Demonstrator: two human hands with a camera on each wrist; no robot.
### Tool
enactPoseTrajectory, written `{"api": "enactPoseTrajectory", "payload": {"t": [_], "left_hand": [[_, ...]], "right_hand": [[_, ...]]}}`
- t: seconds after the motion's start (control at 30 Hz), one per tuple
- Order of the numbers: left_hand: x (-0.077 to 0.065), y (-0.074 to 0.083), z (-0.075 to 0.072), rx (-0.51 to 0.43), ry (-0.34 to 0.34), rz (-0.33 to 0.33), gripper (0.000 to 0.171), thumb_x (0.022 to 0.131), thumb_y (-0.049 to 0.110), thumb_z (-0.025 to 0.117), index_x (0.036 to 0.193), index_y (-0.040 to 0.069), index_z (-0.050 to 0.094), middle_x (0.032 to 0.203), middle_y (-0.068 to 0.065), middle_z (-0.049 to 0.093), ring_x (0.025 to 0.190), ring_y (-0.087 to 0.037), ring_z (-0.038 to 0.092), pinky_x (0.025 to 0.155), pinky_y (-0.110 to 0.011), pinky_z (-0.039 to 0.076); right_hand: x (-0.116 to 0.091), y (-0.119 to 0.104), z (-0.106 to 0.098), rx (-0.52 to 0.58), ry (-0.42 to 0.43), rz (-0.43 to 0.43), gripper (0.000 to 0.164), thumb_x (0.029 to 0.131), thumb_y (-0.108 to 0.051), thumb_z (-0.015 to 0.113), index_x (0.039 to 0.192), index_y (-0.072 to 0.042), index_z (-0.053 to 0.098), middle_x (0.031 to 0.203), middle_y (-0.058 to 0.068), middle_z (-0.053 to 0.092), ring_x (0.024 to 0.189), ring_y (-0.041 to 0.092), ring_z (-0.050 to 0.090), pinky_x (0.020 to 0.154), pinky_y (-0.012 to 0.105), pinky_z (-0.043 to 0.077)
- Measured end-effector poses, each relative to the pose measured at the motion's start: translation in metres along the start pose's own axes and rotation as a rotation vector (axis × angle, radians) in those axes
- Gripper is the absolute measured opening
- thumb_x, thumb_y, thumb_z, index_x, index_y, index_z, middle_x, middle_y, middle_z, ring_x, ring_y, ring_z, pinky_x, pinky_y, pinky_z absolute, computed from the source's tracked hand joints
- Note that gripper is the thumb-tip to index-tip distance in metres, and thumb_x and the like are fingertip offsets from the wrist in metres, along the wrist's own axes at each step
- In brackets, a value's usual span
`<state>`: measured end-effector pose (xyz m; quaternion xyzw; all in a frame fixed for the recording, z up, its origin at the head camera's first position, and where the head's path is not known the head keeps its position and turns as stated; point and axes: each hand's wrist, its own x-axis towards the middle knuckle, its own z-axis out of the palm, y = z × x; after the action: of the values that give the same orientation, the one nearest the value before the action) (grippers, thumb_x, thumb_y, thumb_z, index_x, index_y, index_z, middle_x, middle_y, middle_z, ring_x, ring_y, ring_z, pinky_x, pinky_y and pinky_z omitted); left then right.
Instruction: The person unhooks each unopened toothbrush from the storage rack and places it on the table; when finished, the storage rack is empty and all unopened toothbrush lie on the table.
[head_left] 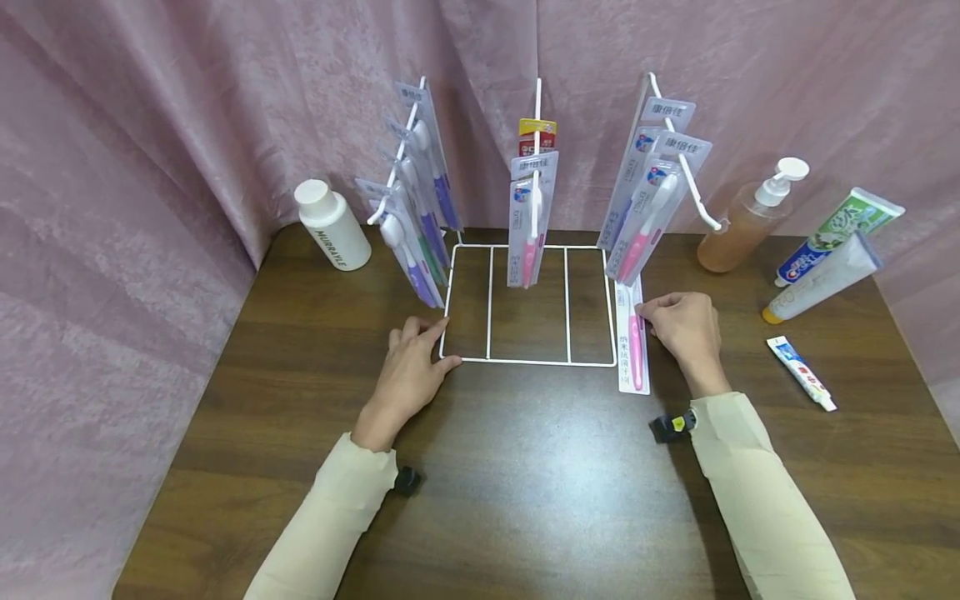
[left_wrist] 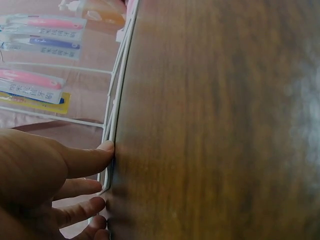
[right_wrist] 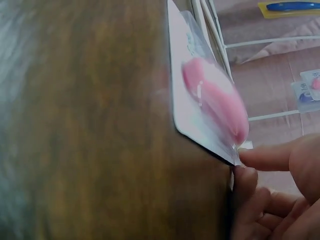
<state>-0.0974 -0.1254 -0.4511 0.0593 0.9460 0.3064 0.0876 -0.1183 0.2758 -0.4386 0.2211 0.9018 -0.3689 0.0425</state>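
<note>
A white wire display rack (head_left: 555, 363) stands on the table, with packaged toothbrushes hanging from its hooks. My left hand (head_left: 408, 367) rests at the rack's front left corner. Its thumb (left_wrist: 102, 155) touches the front wire, and its index finger reaches the side wire. Flat on the table, along the rack's right side, lies a pink toothbrush in a blister pack (head_left: 636, 354). Thumb and index finger of my right hand (head_left: 686, 329) pinch that pack's right edge. The pack's upper end is hidden beneath the hanging toothbrushes.
Purple toothbrush packs (head_left: 412, 267) hang on the left hook. Pink ones hang in the middle (head_left: 528, 242) and at right (head_left: 645, 225). A white bottle (head_left: 337, 233) stands at left. A pump bottle (head_left: 738, 229), two large tubes (head_left: 825, 279) and a small toothpaste tube (head_left: 801, 372) are at right.
</note>
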Motion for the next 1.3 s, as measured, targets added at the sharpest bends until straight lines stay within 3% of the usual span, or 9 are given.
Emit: {"api": "enactPoseTrajectory", "payload": {"t": [0.2, 0.33, 0.4, 0.47, 0.6, 0.73, 1.03, 1.2, 1.3], "left_hand": [[-0.004, 0.008, -0.004, 0.022, -0.018, -0.014, 0.072, 0.107, 0.025, 0.082, 0.170, 0.006, 0.053, 0.163, -0.024, 0.054, 0.140, -0.046, 0.048, 0.121, -0.061, 0.048], [-0.001, 0.002, -0.001, 0.022, 0.007, 0.009, 0.072, 0.106, 0.026, 0.084, 0.169, 0.006, 0.056, 0.160, -0.024, 0.055, 0.136, -0.046, 0.050, 0.117, -0.060, 0.049], [0.001, -0.005, 0.003, 0.003, 0.022, 0.017, 0.072, 0.104, 0.025, 0.086, 0.168, 0.007, 0.057, 0.159, -0.024, 0.056, 0.135, -0.046, 0.049, 0.116, -0.060, 0.049], [0.003, -0.010, 0.005, -0.016, 0.023, 0.019, 0.073, 0.104, 0.026, 0.086, 0.168, 0.007, 0.057, 0.160, -0.024, 0.056, 0.135, -0.047, 0.049, 0.117, -0.062, 0.049], [0.008, -0.021, 0.013, -0.020, 0.037, 0.036, 0.074, 0.103, 0.029, 0.087, 0.168, 0.009, 0.058, 0.160, -0.023, 0.056, 0.134, -0.046, 0.050, 0.116, -0.063, 0.049], [0.008, -0.019, 0.013, -0.019, 0.037, 0.036, 0.073, 0.103, 0.030, 0.087, 0.168, 0.010, 0.059, 0.160, -0.022, 0.057, 0.135, -0.047, 0.050, 0.116, -0.062, 0.049], [-0.001, -0.002, 0.002, 0.030, 0.022, 0.026, 0.072, 0.105, 0.027, 0.085, 0.168, 0.007, 0.058, 0.159, -0.024, 0.056, 0.134, -0.047, 0.051, 0.116, -0.059, 0.050], [-0.002, 0.002, 0.000, 0.024, 0.017, 0.010, 0.070, 0.106, 0.025, 0.084, 0.168, 0.006, 0.057, 0.160, -0.025, 0.056, 0.135, -0.047, 0.050, 0.118, -0.060, 0.049], [-0.003, 0.007, -0.004, 0.021, -0.002, -0.002, 0.071, 0.106, 0.024, 0.083, 0.169, 0.006, 0.055, 0.161, -0.024, 0.055, 0.137, -0.047, 0.050, 0.120, -0.061, 0.048]], "right_hand": [[-0.014, -0.013, -0.009, 0.164, 0.169, -0.048, 0.052, 0.111, -0.048, 0.068, 0.126, -0.002, 0.086, 0.057, -0.029, 0.062, 0.062, 0.000, 0.063, 0.068, 0.029, 0.047], [-0.030, -0.041, -0.020, 0.608, 0.330, -0.297, 0.038, 0.113, -0.028, 0.071, 0.128, 0.004, 0.082, 0.074, -0.026, 0.072, 0.059, -0.003, 0.065, 0.055, 0.016, 0.049], [-0.036, -0.055, -0.023, 0.827, 0.342, -0.457, 0.026, 0.110, -0.013, 0.075, 0.127, 0.006, 0.082, 0.088, -0.015, 0.078, 0.064, 0.002, 0.068, 0.052, 0.014, 0.049], [-0.041, -0.068, -0.025, 0.942, 0.341, -0.559, 0.022, 0.105, -0.003, 0.079, 0.125, 0.005, 0.083, 0.096, -0.006, 0.079, 0.067, 0.004, 0.068, 0.052, 0.014, 0.048], [-0.043, -0.084, -0.027, 0.912, 0.378, -0.603, 0.023, 0.101, 0.001, 0.082, 0.123, 0.000, 0.085, 0.100, -0.005, 0.074, 0.074, 0.002, 0.068, 0.062, 0.013, 0.052], [-0.041, -0.090, -0.027, 0.843, 0.433, -0.589, 0.015, 0.101, 0.000, 0.081, 0.114, 0.007, 0.085, 0.096, -0.011, 0.071, 0.074, -0.001, 0.066, 0.073, 0.014, 0.055], [-0.040, -0.095, -0.026, 0.882, 0.457, -0.576, 0.008, 0.100, 0.001, 0.079, 0.102, 0.005, 0.086, 0.079, -0.013, 0.072, 0.062, 0.000, 0.060, 0.062, 0.014, 0.051], [-0.041, -0.095, -0.026, 0.936, 0.477, -0.590, 0.009, 0.100, 0.002, 0.079, 0.102, 0.009, 0.085, 0.082, -0.009, 0.071, 0.062, 0.001, 0.062, 0.058, 0.014, 0.049], [-0.041, -0.095, -0.028, 0.999, 0.470, -0.579, 0.005, 0.100, 0.002, 0.080, 0.099, 0.002, 0.085, 0.080, -0.007, 0.072, 0.060, 0.002, 0.063, 0.054, 0.014, 0.047]]}}
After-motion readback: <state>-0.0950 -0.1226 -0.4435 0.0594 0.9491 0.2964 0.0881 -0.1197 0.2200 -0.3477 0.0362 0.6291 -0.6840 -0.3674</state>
